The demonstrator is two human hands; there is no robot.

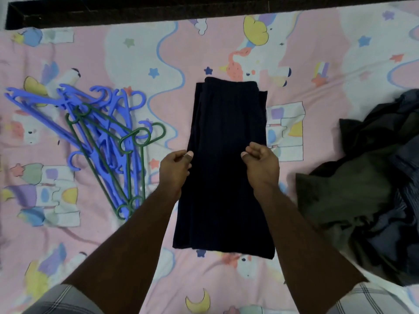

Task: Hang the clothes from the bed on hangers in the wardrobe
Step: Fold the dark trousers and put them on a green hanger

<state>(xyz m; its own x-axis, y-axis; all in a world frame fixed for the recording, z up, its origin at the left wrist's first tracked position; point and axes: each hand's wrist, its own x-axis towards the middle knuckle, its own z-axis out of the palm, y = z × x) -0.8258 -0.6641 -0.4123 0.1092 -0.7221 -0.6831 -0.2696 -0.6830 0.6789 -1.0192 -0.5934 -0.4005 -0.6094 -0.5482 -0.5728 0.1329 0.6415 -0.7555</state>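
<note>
Folded dark garment (226,159) flat on bed (136,53); left hand (175,168) and right hand (260,165), each grip loosely curled, holding nothing; hangers (102,137) at left.

Both forearms reach forward — left hand (174,168) and right hand (260,164) level, fingers (254,148) loosely curled, thumbs inward.
</note>
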